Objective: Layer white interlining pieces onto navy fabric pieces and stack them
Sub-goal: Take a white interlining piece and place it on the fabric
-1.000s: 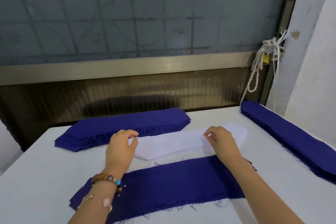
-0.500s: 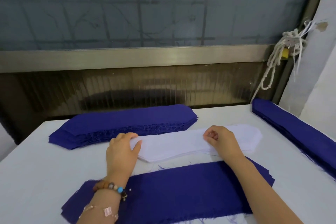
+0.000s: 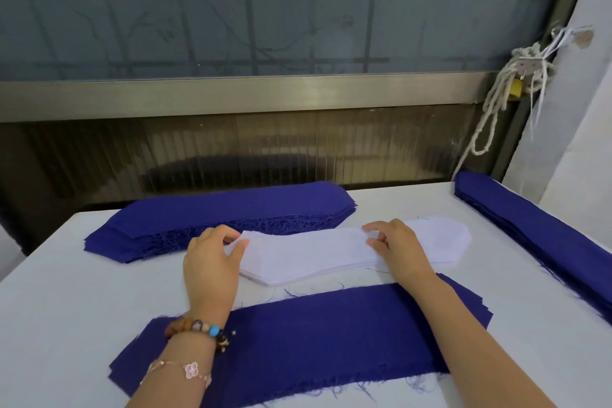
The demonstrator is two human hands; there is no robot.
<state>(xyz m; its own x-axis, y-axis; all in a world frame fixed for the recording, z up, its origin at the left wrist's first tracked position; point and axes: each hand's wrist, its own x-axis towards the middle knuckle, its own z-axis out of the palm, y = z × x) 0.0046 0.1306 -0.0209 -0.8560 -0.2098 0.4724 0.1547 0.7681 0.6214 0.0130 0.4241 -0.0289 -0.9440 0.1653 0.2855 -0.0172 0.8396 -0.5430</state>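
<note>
Forearms point(image 3: 463, 325) cover part of the near navy piece point(image 3: 314, 341), whose front edge runs out of view; the right navy stack point(image 3: 546, 242) is cut off too. How many layers are pinched is unclear. The interlining point(image 3: 314, 252) lies mid-counter point(image 3: 66, 308), between that piece and the far navy stack point(image 3: 225, 219). The left grip point(image 3: 212, 262) clamps its left end; the right grip point(image 3: 397, 248) pinches its top nearer the right end.

Head camera looks forward-down, close over the table point(image 3: 66, 308).
</note>
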